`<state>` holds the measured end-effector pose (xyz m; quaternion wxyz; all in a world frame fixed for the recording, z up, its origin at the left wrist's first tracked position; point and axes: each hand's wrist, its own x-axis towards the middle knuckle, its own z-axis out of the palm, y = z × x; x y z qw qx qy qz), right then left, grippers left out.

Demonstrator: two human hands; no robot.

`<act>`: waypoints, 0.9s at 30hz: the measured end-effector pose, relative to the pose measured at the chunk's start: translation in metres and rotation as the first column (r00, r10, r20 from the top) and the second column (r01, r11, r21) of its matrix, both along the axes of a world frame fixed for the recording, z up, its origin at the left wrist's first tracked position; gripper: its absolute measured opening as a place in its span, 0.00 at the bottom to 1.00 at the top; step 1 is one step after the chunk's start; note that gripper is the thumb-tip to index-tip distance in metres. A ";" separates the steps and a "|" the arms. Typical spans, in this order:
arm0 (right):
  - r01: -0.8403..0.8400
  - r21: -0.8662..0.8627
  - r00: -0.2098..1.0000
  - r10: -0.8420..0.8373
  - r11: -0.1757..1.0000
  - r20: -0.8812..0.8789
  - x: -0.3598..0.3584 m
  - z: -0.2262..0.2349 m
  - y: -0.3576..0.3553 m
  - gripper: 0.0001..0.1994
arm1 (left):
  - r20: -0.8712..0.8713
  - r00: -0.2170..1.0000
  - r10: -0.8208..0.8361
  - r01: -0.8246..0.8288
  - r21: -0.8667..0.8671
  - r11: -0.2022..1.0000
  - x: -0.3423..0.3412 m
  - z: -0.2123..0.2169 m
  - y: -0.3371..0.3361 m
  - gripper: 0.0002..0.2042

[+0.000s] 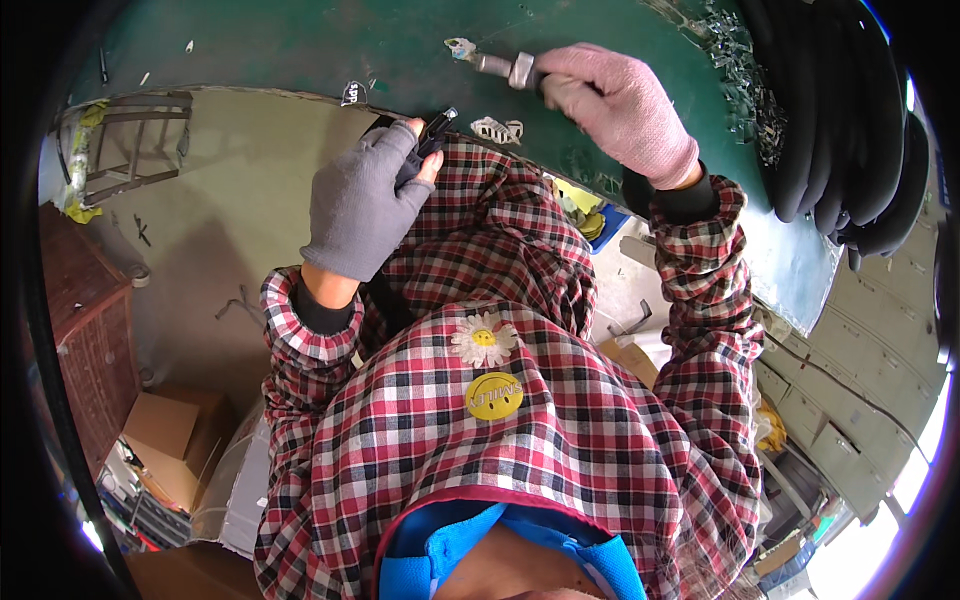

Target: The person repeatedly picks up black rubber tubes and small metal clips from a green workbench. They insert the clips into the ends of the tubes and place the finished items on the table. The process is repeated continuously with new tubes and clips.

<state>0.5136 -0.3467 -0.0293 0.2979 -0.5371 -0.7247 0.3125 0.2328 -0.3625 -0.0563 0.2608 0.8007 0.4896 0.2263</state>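
The fingers of the left hand (365,205), gloved in grey with bare tips, are closed on a small black part (432,135) held at the near edge of the green bench (300,45). The fingers of the right hand (625,105), gloved in pink, are wrapped around a metal tool (505,69) whose tip meets a small white piece (461,46) on the bench. A white clip (497,129) lies between the 2 hands. Black hoses (850,110) are stacked at the right.
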 end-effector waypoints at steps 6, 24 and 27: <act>-0.191 -0.154 0.947 0.223 0.969 0.233 -0.011 0.032 0.008 0.12 | -0.059 0.998 0.026 -0.028 -0.022 0.999 0.001 0.021 -0.014 0.15; -0.419 -0.367 0.850 0.501 0.830 0.162 -0.008 0.049 0.032 0.20 | -0.104 0.993 -0.051 0.061 0.092 0.994 0.002 0.021 -0.024 0.14; -0.423 -0.376 0.813 0.529 0.824 0.245 -0.010 0.049 0.033 0.18 | -0.109 0.992 -0.065 0.078 0.119 0.990 0.002 0.019 -0.027 0.14</act>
